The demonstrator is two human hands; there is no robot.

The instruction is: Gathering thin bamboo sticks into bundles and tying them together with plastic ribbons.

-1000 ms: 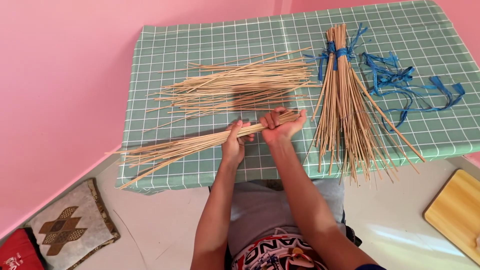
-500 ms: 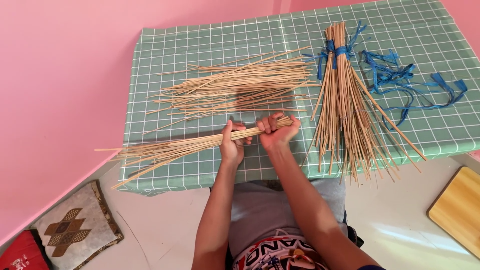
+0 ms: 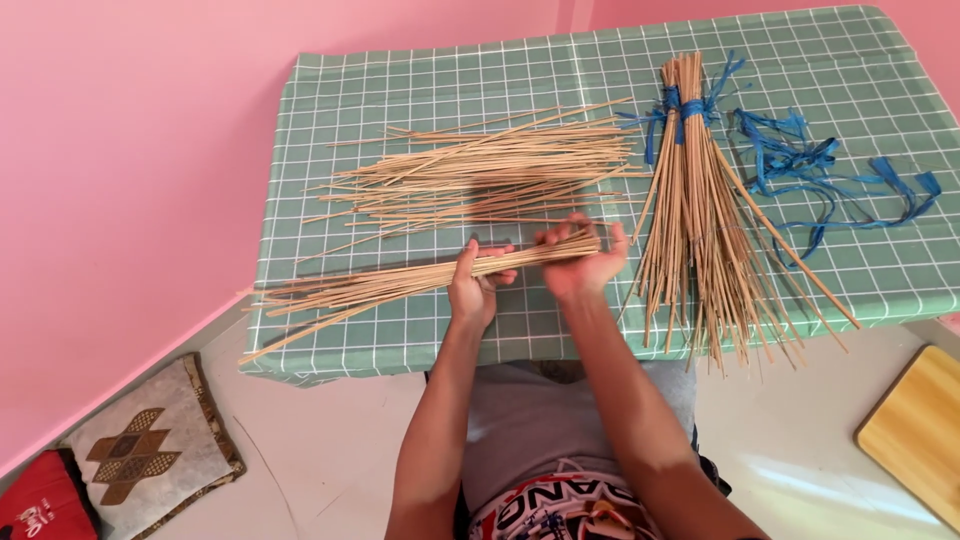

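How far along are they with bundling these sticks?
Done: one bundle lies on the table, tied with blue ribbon. In hand: the left hand and right hand grip a second, untied bunch. Left: a loose pile untied, spare ribbon beside it.

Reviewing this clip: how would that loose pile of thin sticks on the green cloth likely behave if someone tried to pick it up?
The loose pile would probably scatter, since nothing ties it, unlike the bundle with its blue strip. The sticks look thin, so likely light and somewhat springy. They may roll apart on the cloth.
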